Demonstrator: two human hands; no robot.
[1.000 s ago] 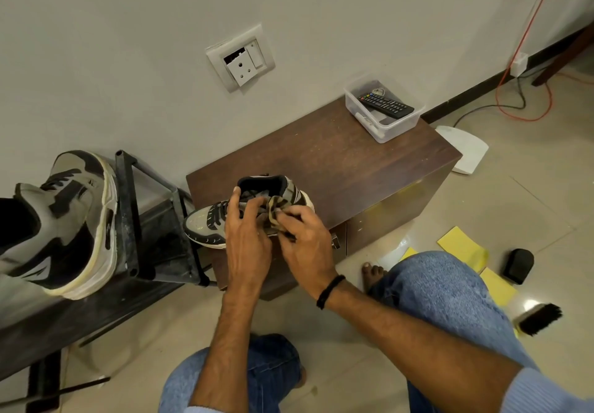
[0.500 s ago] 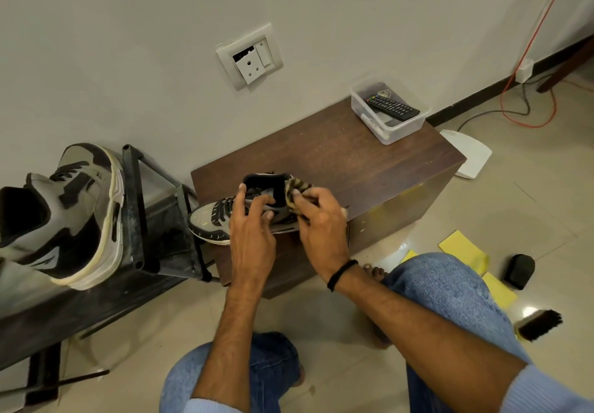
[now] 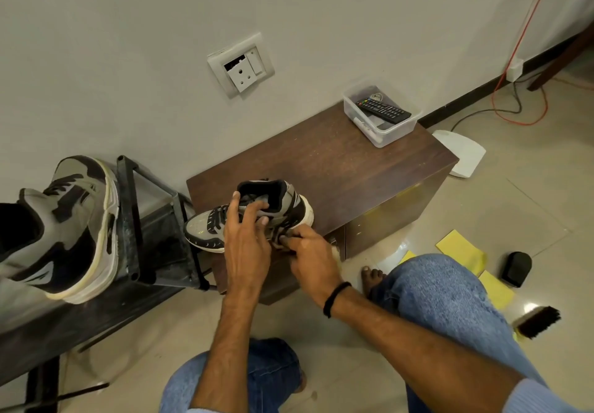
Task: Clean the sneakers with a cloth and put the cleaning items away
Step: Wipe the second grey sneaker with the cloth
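The left hand [image 3: 246, 239] lies over the laces and tongue of a grey and black sneaker [image 3: 257, 216], fingers curled loosely across the upper and thumb raised toward the collar, steadying the shoe. The right hand [image 3: 310, 260] is closed, fingers bunched around a dark, crumpled cloth [image 3: 283, 240] that it presses against the near side of the sneaker, low by the sole; a black band circles that wrist. The sneaker stands upright on the front left corner of a dark wooden desk [image 3: 347, 168], toe pointing left and jutting past the desk's edge, heel toward the middle of the top. At the desk's far right corner sits a clear plastic box [image 3: 382, 116] with a black remote control [image 3: 384, 111] lying in it. Left of the desk, a black metal rack [image 3: 141, 219] carries the second sneaker [image 3: 70, 226], which rests on its side with the sole facing right. On the tiled floor to the right, well apart from the desk, lie yellow cloths [image 3: 463, 248], a small black sponge-like applicator [image 3: 516, 268] and a dark-bristled shoe brush [image 3: 536, 321]. A white flat device [image 3: 463, 153] lies on the floor beyond the desk's right end. The person's knees in blue jeans frame the lower edge, with bare toes beside the desk's base.
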